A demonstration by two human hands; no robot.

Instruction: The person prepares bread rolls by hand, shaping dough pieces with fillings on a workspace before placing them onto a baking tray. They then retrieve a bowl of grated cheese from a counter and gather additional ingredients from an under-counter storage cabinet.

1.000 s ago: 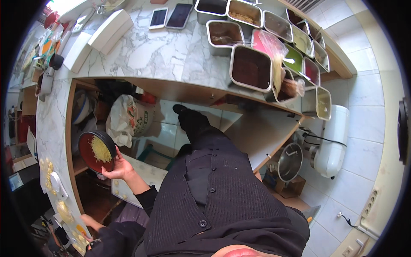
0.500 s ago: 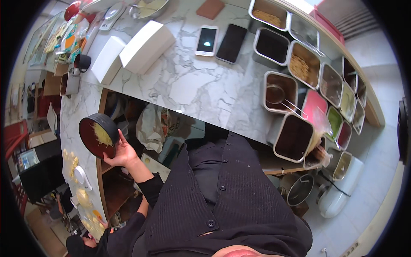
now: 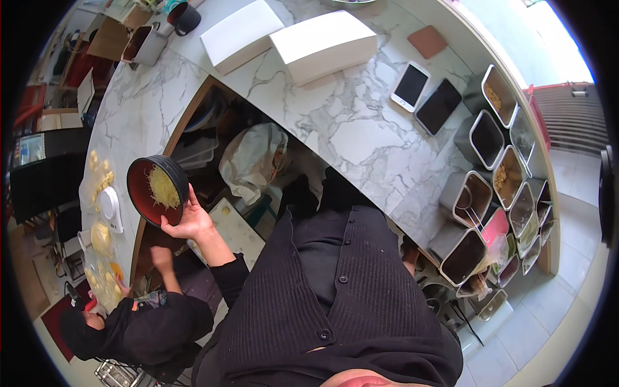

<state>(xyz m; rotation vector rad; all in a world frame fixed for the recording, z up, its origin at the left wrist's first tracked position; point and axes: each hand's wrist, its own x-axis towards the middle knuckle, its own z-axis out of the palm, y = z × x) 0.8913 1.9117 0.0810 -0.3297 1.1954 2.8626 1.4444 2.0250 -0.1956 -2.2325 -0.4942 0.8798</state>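
Observation:
My left hand (image 3: 196, 219) is closed on the side of a bowl (image 3: 144, 200), black outside and dark red inside, with thumb and fingers at its rim. The bowl tilts so its inside shows a small heap of pale yellow shreds (image 3: 163, 188). It is held up near the inner edge of the left marble counter (image 3: 184, 97). At the right of my body a small part of what looks like my right hand (image 3: 409, 255) shows low by the counter edge; its fingers cannot be made out.
A co-worker in black (image 3: 145, 322) works at the left counter beside dough pieces (image 3: 101, 237) and a white kitchen scale (image 3: 111, 209). White boxes (image 3: 325, 45) and two phones (image 3: 438, 106) lie on the front counter. Several metal tubs (image 3: 487, 138) line its right end.
My view has swung left, so the counter and tubs appear shifted right. My left hand still holds the bowl. More of the co-worker now shows, and part of a hand appears beside my right side.

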